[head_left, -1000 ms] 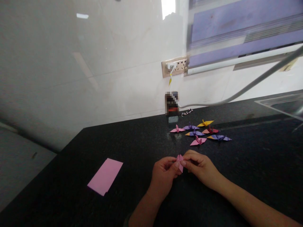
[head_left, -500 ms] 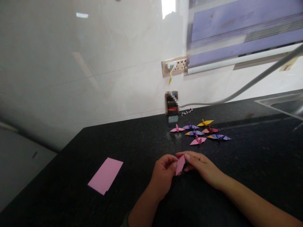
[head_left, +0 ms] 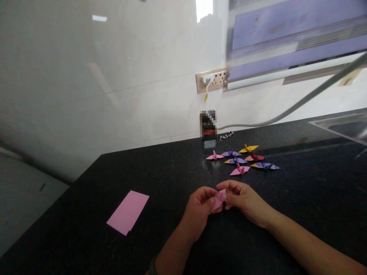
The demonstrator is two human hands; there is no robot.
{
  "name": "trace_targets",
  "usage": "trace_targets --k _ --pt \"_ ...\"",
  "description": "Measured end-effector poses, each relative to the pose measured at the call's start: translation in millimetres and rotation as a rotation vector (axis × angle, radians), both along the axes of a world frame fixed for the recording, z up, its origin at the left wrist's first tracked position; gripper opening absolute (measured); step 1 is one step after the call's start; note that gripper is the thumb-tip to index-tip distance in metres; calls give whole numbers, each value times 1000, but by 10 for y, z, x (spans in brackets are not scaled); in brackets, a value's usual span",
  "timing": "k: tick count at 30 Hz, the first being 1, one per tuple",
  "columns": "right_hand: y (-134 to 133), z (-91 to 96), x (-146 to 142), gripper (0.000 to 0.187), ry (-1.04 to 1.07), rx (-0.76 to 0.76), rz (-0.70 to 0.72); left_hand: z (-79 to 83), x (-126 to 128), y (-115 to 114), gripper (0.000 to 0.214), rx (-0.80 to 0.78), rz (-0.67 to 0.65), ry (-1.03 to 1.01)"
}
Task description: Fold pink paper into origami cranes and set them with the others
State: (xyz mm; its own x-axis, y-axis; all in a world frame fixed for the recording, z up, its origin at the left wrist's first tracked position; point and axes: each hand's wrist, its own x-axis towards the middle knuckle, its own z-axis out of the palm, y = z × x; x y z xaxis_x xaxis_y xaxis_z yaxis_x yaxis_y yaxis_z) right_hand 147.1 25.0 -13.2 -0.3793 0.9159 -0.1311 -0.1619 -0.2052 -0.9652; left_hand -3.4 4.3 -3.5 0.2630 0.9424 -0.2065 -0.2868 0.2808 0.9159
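A small folded piece of pink paper (head_left: 219,199) is pinched between both my hands just above the black counter (head_left: 160,168). My left hand (head_left: 199,212) grips its lower left side with curled fingers. From the right, my right hand (head_left: 242,200) holds its upper edge between thumb and fingertips. Much of the paper is hidden behind my fingers.
Several finished paper cranes (head_left: 242,160) in pink, purple, yellow and red lie beyond my hands. A stack of pink paper sheets (head_left: 128,212) rests to the left. A dark device (head_left: 208,128) leans on the wall, cabled to a wall socket (head_left: 211,80). A sink edge (head_left: 338,124) lies far right.
The pink paper has been turned and refolded between my fingers; both hands have shifted slightly while staying together at the same spot.
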Motion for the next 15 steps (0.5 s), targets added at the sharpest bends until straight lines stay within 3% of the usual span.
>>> trace_targets --k 9,15 --pt "-2 20 -18 25 2 58 -5 -16 13 -21 18 56 -55 79" --pt "-5 74 27 22 -131 200 -59 8 -5 2 16 52 -22 44"
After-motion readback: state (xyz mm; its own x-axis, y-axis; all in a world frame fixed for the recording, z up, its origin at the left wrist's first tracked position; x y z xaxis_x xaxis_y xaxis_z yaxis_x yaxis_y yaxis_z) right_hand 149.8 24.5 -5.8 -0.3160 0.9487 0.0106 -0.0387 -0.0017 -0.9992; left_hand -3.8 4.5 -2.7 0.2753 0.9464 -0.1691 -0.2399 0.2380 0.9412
